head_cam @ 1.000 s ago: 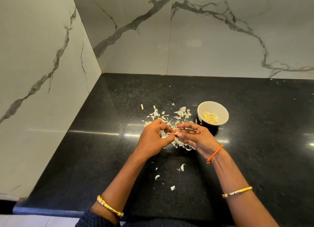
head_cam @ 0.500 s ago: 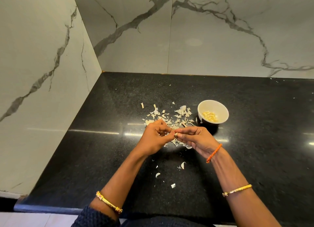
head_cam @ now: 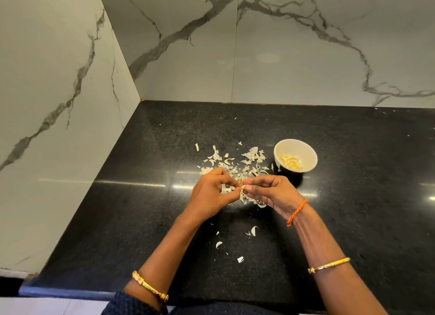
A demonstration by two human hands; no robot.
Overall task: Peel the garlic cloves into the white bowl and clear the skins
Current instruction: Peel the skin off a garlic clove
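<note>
My left hand (head_cam: pixel 211 192) and my right hand (head_cam: pixel 270 192) meet fingertip to fingertip above the black counter, both pinching one small pale garlic clove (head_cam: pixel 243 187). Only the clove's tip shows between the fingers. Just beyond the hands lies a loose heap of papery garlic skins (head_cam: pixel 237 164). The white bowl (head_cam: pixel 303 150) stands to the right of the heap, with several peeled yellowish cloves (head_cam: pixel 292 162) in its bottom. A few stray skin pieces (head_cam: pixel 253 230) lie nearer to me, between my forearms.
The black granite counter (head_cam: pixel 353 197) runs into a corner formed by marble-patterned walls at the left (head_cam: pixel 47 102) and the back (head_cam: pixel 282 55). Its front edge (head_cam: pixel 70 291) is at the lower left.
Both hands stay together on the clove with small finger shifts, drifting slightly away from me. The bowl and skin heap have not moved.
</note>
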